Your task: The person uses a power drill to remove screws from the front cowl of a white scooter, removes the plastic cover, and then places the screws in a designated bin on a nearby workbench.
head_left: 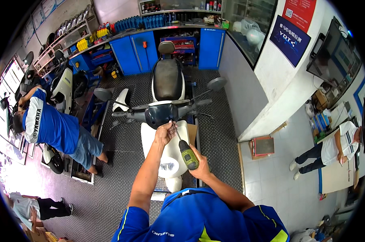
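Note:
A green and black cordless screwdriver (187,155) is gripped in my right hand (201,164), its long thin bit (176,131) slanting up and left to the handlebar cover. My left hand (165,133) is closed at the bit's tip, fingertips against the lower edge of the dark instrument cover (160,115). Whatever those fingers pinch is too small to make out. Both hands work over the front of a white scooter (149,139), whose round headlight (168,166) lies below them. Beyond the handlebar is the scooter's worn dark seat (168,79).
Mirrors (217,84) stick out on both sides of the handlebar. A loose white panel (121,100) lies left of the scooter on the textured floor mat. A co-worker in blue (57,121) bends over another scooter at left. Blue cabinets (134,52) line the back; a pillar stands right.

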